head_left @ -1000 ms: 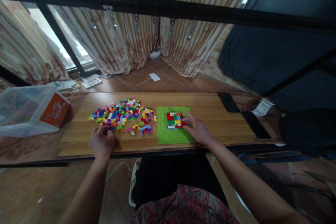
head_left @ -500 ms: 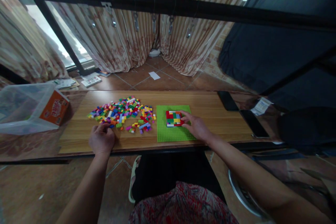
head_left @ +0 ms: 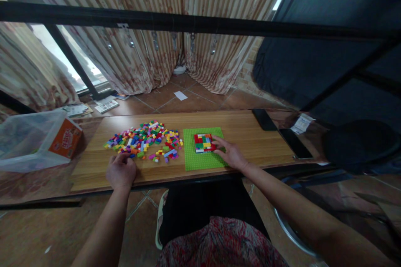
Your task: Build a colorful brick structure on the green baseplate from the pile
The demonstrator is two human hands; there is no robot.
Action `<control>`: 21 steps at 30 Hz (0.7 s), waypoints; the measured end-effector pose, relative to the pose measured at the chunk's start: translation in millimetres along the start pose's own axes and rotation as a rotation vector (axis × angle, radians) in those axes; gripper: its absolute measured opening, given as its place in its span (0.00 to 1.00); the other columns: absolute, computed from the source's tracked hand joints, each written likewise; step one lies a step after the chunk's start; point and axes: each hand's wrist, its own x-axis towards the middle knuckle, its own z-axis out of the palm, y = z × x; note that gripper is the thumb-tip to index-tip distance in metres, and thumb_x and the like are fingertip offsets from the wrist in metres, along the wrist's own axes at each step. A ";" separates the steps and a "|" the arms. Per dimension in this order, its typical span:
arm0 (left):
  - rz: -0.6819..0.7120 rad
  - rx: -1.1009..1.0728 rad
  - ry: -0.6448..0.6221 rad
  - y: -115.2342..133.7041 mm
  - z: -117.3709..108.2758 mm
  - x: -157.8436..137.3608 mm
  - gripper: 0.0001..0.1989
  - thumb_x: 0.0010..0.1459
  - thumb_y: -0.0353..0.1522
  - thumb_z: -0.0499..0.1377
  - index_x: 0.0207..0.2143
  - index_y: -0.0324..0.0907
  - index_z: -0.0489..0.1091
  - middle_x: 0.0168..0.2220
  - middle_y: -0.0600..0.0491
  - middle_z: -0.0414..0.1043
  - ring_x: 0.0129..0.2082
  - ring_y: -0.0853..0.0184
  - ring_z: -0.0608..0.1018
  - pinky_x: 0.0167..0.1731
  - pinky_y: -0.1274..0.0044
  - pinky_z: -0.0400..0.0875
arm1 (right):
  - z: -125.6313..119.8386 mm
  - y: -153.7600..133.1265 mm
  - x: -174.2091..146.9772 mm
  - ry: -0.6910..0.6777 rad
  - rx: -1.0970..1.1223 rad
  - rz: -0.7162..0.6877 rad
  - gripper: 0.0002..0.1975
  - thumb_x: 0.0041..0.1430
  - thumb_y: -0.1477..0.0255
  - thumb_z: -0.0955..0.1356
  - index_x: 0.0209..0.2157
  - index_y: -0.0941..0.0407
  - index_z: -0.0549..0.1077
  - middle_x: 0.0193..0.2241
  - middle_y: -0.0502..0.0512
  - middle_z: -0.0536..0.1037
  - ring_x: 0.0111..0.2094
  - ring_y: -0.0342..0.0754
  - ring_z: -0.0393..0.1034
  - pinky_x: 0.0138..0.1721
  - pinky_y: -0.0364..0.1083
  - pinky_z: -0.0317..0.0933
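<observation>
On the wooden board, my left hand (head_left: 121,172) rests at the near edge of a heap of loose toy bricks (head_left: 147,137) in many colours. Its fingers are curled, and whatever lies under the fingertips is hidden. My right hand (head_left: 232,154) reaches in from the right over the green baseplate (head_left: 191,160), fingers apart and stretched toward the right side of a small brick build (head_left: 203,143). This build is a low block of red, yellow, green, blue and white bricks on the plate. Fingertips appear to touch its right edge.
A clear plastic bin (head_left: 31,137) with an orange label stands at the left. Two dark phones, one of them a black phone (head_left: 264,119), lie at the right, near a white packet (head_left: 302,123). A dark metal bar (head_left: 200,24) crosses beyond the board.
The camera view has shifted slightly, moving the board and its contents in the picture. Both hands keep nearly the same places, the left at the heap and the right beside the build.
</observation>
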 end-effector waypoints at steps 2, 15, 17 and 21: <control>-0.004 -0.004 0.002 1.1 -0.4 -0.2 0.13 0.51 0.32 0.55 0.37 0.42 0.76 0.35 0.49 0.72 0.31 0.62 0.72 0.31 0.73 0.65 | -0.4 0.2 -2.3 0.018 0.014 0.009 0.30 0.56 0.75 0.68 0.60 0.47 0.62 0.45 0.53 0.79 0.39 0.48 0.76 0.45 0.53 0.69; 0.013 0.002 0.011 0.6 0.1 -0.4 0.13 0.51 0.31 0.55 0.37 0.43 0.76 0.35 0.50 0.71 0.32 0.63 0.73 0.32 0.73 0.66 | 16.9 12.6 4.8 0.277 0.190 0.292 0.20 0.58 0.60 0.67 0.48 0.56 0.71 0.39 0.58 0.79 0.35 0.48 0.75 0.40 0.50 0.69; 0.016 0.007 0.016 0.3 0.7 -0.4 0.13 0.51 0.31 0.55 0.37 0.43 0.76 0.35 0.50 0.72 0.32 0.62 0.73 0.32 0.73 0.66 | 19.9 12.0 8.7 0.299 0.155 0.395 0.19 0.55 0.56 0.67 0.40 0.57 0.74 0.35 0.58 0.80 0.33 0.49 0.74 0.37 0.49 0.68; 0.026 0.006 0.028 -0.6 2.2 -0.5 0.13 0.52 0.31 0.55 0.37 0.43 0.77 0.34 0.50 0.71 0.31 0.63 0.72 0.31 0.73 0.65 | 19.9 5.4 15.0 0.246 0.064 0.488 0.17 0.50 0.55 0.69 0.30 0.57 0.75 0.28 0.56 0.79 0.30 0.49 0.73 0.34 0.49 0.66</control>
